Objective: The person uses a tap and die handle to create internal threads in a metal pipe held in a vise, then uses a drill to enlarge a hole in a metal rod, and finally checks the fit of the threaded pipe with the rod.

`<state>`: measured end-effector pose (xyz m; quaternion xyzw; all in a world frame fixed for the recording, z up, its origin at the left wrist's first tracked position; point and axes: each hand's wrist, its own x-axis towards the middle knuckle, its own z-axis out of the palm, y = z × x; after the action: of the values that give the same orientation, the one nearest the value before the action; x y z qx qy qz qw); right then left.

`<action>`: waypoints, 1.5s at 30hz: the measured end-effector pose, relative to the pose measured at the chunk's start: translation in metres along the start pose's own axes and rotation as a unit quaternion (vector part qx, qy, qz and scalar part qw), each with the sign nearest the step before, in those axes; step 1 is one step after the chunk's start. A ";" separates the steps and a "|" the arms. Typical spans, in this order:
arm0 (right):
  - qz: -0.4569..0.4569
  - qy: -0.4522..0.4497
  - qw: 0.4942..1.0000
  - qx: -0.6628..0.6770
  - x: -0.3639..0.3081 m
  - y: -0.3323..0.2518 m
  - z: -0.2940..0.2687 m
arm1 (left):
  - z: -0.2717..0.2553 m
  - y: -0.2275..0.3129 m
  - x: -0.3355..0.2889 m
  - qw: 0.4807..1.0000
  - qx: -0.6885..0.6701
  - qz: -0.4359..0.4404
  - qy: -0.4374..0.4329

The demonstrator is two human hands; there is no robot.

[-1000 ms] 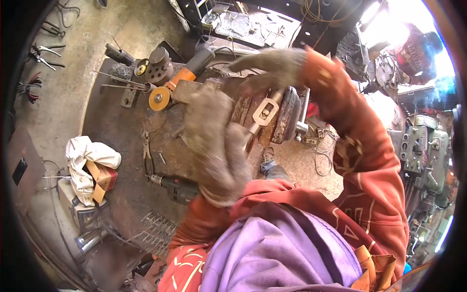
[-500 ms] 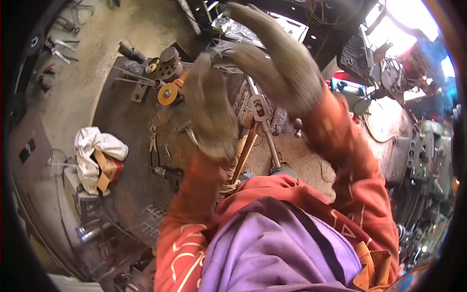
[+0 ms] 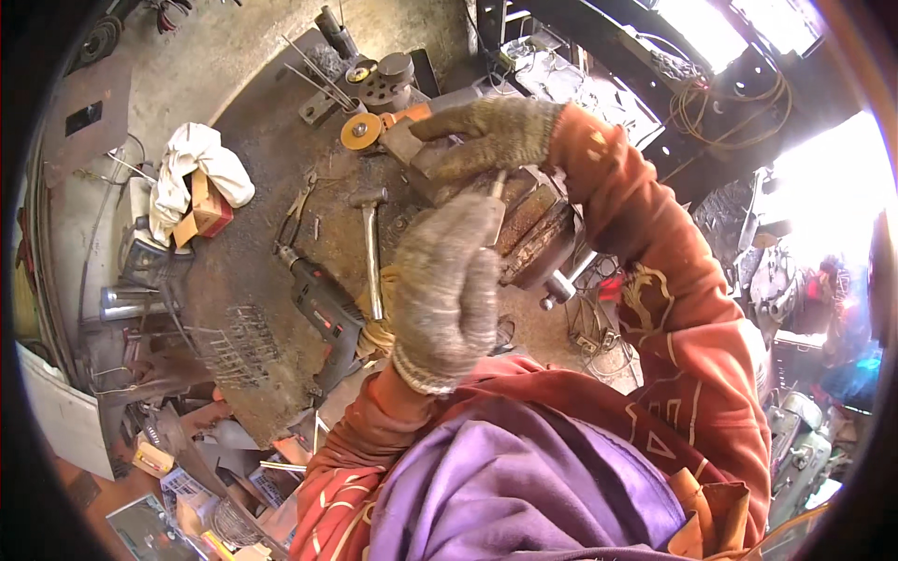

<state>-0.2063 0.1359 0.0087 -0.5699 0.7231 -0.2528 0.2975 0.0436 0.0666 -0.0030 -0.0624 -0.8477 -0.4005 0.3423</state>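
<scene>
My left hand [image 3: 446, 294], in a worn grey-brown knit glove, is curled closed in front of the bench vise [image 3: 538, 229]. A slim pale rod [image 3: 499, 180] sticks up from its finger end. Beyond it, my gloved right hand [image 3: 500, 131] reaches left over the vise. Its fingers and thumb close around a flat, dull metal piece [image 3: 403, 142], whose full shape is partly hidden. A hammer [image 3: 371, 248] lies left of my left hand, with a power drill [image 3: 327, 309] below it. An angle grinder [image 3: 374, 129] with an orange disc lies beyond the metal piece.
On the dark metal bench [image 3: 262, 280] lie pliers [image 3: 299, 204] and several short metal pieces [image 3: 238, 346]. A white cloth [image 3: 198, 168] and a cardboard box [image 3: 208, 208] stand at its left edge. The vise handle [image 3: 566, 282] juts out right. Coiled wires [image 3: 720, 103] hang at the upper right.
My view has turned, bringing the hammer and drill into fuller sight. Both hands have come back from their farther reach; the right now bends leftward over the vise. The long metal tool with a slotted frame no longer shows.
</scene>
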 end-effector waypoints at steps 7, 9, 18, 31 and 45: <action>-0.080 0.137 0.987 -0.019 -0.108 -0.030 0.040 | -0.015 -0.086 0.049 0.990 -0.108 -0.085 -0.027; 0.027 0.355 0.925 -0.136 -0.123 -0.068 0.067 | -0.005 -0.100 0.080 0.966 -0.199 -0.139 -0.090; -0.030 0.406 0.913 0.038 -0.103 -0.120 0.101 | 0.056 -0.136 0.133 0.986 -0.143 0.047 -0.068; 0.051 -0.035 0.996 0.060 0.055 0.014 0.031 | 0.021 0.023 0.029 0.988 0.145 0.035 -0.036; 0.112 0.336 0.926 -0.130 -0.129 -0.085 0.097 | 0.016 -0.103 0.109 0.973 -0.188 -0.042 -0.126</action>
<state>-0.0569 0.2406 0.0192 -0.4002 0.8664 -0.2983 -0.0133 -0.0867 -0.0088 -0.0066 -0.1399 -0.7952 -0.5561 0.1972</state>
